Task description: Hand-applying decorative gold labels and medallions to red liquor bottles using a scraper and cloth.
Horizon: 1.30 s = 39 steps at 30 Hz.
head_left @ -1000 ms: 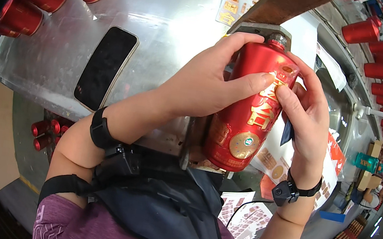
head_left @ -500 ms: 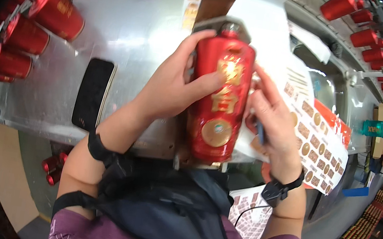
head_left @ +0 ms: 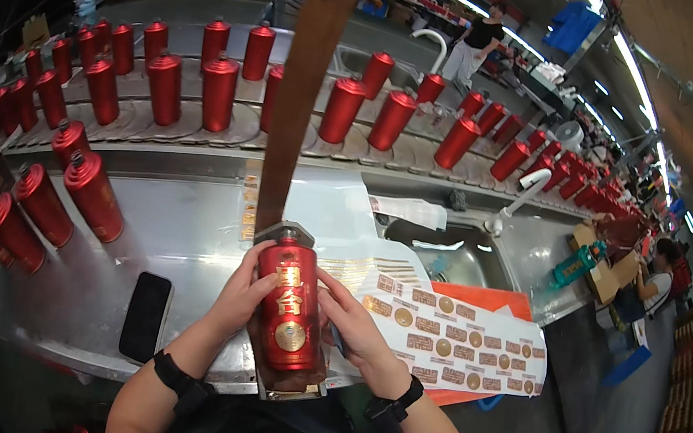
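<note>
Red bottle (head_left: 290,318) held by left hand (head_left: 241,295), right hand (head_left: 358,327) at its right side, curled round a mostly hidden dark object (head_left: 337,339), brown post (head_left: 315,57) partly blocking a far bottle (head_left: 271,100)

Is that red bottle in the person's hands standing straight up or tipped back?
Tipped back: seen from above, the red bottle shows its gold-marked front, with its neck at the far end and base nearest.

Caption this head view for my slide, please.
Left hand gripping a glossy red-and-gold cylindrical bottle, right hand at its side, by a silvery metal workbench.
</note>
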### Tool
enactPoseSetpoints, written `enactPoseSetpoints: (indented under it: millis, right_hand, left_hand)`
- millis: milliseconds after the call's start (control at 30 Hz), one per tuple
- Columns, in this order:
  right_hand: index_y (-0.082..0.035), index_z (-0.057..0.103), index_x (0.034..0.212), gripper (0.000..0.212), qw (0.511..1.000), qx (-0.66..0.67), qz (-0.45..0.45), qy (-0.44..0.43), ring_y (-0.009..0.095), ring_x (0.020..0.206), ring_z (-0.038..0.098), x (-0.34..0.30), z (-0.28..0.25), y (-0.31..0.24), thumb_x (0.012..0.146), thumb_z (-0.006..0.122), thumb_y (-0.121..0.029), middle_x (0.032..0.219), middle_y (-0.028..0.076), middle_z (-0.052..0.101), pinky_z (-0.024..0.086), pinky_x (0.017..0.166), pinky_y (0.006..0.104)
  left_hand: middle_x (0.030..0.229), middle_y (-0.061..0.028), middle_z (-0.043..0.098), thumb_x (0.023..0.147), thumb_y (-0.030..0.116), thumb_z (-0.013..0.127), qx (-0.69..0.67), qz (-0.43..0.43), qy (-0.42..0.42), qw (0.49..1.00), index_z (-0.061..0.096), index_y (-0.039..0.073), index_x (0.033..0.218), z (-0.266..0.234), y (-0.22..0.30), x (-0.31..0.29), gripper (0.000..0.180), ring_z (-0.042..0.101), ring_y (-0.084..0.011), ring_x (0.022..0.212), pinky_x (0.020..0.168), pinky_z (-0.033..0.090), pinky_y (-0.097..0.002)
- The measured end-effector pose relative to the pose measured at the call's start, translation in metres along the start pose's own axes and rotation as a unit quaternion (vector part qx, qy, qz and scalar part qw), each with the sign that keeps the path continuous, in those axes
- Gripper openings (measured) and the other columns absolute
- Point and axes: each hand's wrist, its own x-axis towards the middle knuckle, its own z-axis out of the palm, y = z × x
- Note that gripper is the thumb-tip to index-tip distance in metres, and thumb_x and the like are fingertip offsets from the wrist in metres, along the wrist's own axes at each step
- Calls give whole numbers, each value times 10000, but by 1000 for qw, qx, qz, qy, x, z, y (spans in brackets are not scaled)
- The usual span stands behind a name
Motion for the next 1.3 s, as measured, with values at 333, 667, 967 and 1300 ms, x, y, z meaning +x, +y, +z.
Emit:
enactPoseSetpoints:
  millis: [333, 667, 967, 1300]
  right_hand:
    - [-160, 466, 1512, 498, 998, -8, 12, 58, 21, 606, 519, -3, 9, -6, 1049, 566, -312, 747, -51, 571, 350, 496, 200]
    - [-156, 507, 1482, 479, 996, -2, 15, 84, 30, 567, 515, -4, 14, -5, 1035, 591, -306, 684, -51, 564, 346, 468, 208]
    - [-146, 508, 1476, 475, 996, 1, 15, 85, 32, 565, 530, -1, 17, -2, 1033, 593, -292, 685, -43, 580, 346, 455, 208]
    - [-147, 471, 1508, 509, 999, 11, 10, 52, 29, 608, 507, 3, 7, 7, 1034, 598, -283, 731, -52, 532, 394, 469, 200]
  left_hand:
    - [1383, -166, 519, 987, 246, 622, 15, 25, -9, 1000, 286, 43, 1530, -6, -4, 5, 670, 549, -205, 1238, 1068, 434, -338]
    - [1380, -158, 521, 987, 255, 641, 0, 26, -7, 1000, 286, 34, 1529, -7, -5, 5, 684, 547, -203, 1243, 1067, 439, -342]
    - [1388, -162, 522, 992, 262, 639, 1, 37, -6, 999, 296, 22, 1520, -12, -5, 5, 675, 541, -206, 1255, 1074, 430, -340]
    - [1393, -161, 521, 992, 272, 639, 16, 36, -3, 999, 319, 6, 1504, -13, -7, 5, 660, 530, -203, 1270, 1086, 416, -333]
